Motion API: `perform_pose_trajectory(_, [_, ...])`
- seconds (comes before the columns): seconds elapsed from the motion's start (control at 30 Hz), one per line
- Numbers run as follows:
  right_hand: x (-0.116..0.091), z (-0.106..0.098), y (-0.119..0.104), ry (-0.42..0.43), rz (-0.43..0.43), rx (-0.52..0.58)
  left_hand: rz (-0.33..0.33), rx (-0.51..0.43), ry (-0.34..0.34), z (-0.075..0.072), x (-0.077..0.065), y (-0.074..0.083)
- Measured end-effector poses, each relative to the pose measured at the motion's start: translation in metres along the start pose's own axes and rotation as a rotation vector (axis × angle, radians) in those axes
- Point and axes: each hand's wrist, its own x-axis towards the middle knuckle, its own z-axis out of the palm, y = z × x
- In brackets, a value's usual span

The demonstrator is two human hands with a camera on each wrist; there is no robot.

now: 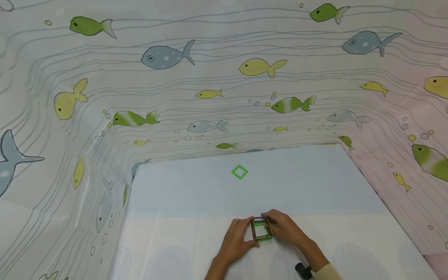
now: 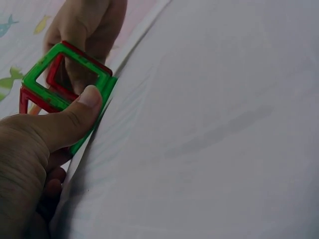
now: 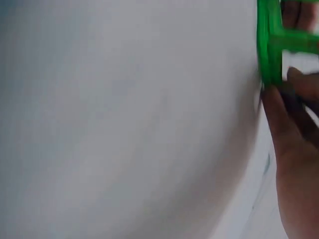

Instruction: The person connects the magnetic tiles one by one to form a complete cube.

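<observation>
A small box of magnetic tiles (image 1: 262, 238), made of red and green square frames, stands on the white table between my two hands. My left hand (image 1: 238, 242) grips its left side; in the left wrist view, the thumb (image 2: 82, 112) lies over a green frame (image 2: 44, 93). From the right, my right hand (image 1: 288, 230) holds the box at its far right corner. The right wrist view shows only a green edge (image 3: 269, 45) of the box, with the right hand's fingers (image 3: 276, 112) pinching near its end. Some fingers are hidden behind the frames.
A single green square tile (image 1: 236, 175) lies flat farther back on the white table (image 1: 182, 194). Sheets printed with fish (image 1: 164, 57) rise behind the table and along both sides. A black device (image 1: 303, 271) sits at the right wrist, beside a pale sleeve (image 1: 327, 273).
</observation>
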Motion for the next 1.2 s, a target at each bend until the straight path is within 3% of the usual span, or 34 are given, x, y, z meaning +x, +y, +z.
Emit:
perform_pose_trajectory(0.2, [0.008,-0.024,0.004,-0.06,0.047,-0.037,-0.013,0.002,-0.008,0.0,0.0,0.001])
perform_pose_trajectory(0.47, [0.055,-0.04,0.004,-0.032,0.074,-0.085,-0.024,0.002,-0.01,-0.002,-0.001,0.0])
perform_pose_trajectory(0.73, [0.122,-0.035,0.009,-0.046,0.214,-0.121,-0.034,0.006,-0.013,0.0,0.001,0.003])
perform_pose_trajectory(0.9, [0.16,-0.029,0.013,-0.081,0.258,-0.238,-0.051,0.008,-0.015,0.001,0.002,0.005])
perform_pose_trajectory(1.03, [0.182,-0.019,0.017,-0.121,0.279,-0.318,-0.059,0.01,-0.018,0.003,0.001,0.005])
perform_pose_trajectory(1.2, [0.199,-0.008,0.02,-0.113,0.298,-0.321,-0.06,0.021,-0.006,0.003,0.0,0.004])
